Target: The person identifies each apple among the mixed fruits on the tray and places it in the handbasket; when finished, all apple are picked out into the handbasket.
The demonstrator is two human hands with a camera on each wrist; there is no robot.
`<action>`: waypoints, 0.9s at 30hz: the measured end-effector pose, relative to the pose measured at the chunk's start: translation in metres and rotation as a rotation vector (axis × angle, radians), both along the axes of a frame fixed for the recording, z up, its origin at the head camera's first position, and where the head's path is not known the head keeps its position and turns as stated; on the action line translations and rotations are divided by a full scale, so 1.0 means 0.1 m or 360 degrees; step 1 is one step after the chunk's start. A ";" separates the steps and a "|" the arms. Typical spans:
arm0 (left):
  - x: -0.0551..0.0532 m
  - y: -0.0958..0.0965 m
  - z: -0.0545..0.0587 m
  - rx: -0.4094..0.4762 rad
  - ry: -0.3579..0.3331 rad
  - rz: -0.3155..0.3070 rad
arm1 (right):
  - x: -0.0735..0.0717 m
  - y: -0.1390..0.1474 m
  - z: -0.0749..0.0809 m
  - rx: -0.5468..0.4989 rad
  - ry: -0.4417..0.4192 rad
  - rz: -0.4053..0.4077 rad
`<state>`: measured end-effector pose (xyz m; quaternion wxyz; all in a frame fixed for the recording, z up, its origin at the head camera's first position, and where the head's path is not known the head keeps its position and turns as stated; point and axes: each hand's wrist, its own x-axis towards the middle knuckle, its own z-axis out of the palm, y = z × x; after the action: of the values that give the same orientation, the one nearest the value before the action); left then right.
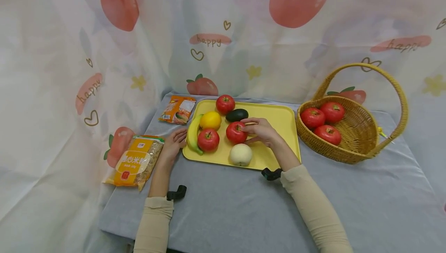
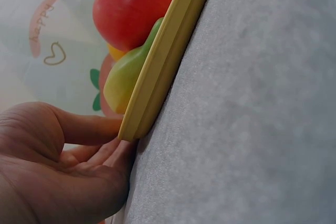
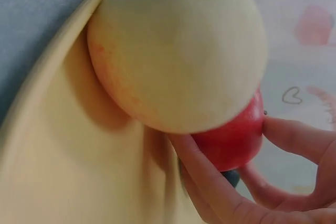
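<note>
My left hand (image 1: 173, 143) is at the left edge of a yellow tray (image 1: 278, 117). The left wrist view shows its thumb at the tray's rim and its other fingers low against the underside. Over the tray, my right hand (image 1: 262, 131) holds a red apple (image 1: 235, 133), thumb and fingers spread around it. A pale peach (image 3: 178, 51) sits just in front and partly hides that apple in the right wrist view. Around it on the tray lie two more red apples (image 1: 208, 140), a banana (image 1: 192, 135), a lemon (image 1: 210, 121) and a dark avocado (image 1: 237, 115).
A wicker basket (image 1: 355, 144) with a tall handle stands right of the tray, three red apples (image 1: 327, 134) inside. To the left lie an orange snack packet (image 1: 178, 109) and a larger yellow food bag (image 1: 136, 162). A printed curtain (image 1: 244, 51) hangs behind the grey-clothed table (image 1: 226, 206).
</note>
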<state>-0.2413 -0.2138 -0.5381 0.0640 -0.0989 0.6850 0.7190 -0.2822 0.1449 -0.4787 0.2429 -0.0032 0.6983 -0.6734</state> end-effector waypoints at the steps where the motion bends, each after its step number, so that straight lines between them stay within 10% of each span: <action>1: 0.00 0.00 0.00 0.0002 -0.0001 0.0000 | 0.00 0.02 0.02 -0.0005 0.0005 0.0002; 27: 0.02 0.00 0.00 0.0036 0.0040 -0.0030 | 0.08 0.54 0.39 -0.0010 -0.0019 0.0011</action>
<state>-0.2394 -0.2137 -0.5382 0.0635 -0.0826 0.6785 0.7272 -0.2747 0.1990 -0.4395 0.2494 -0.0024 0.6947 -0.6746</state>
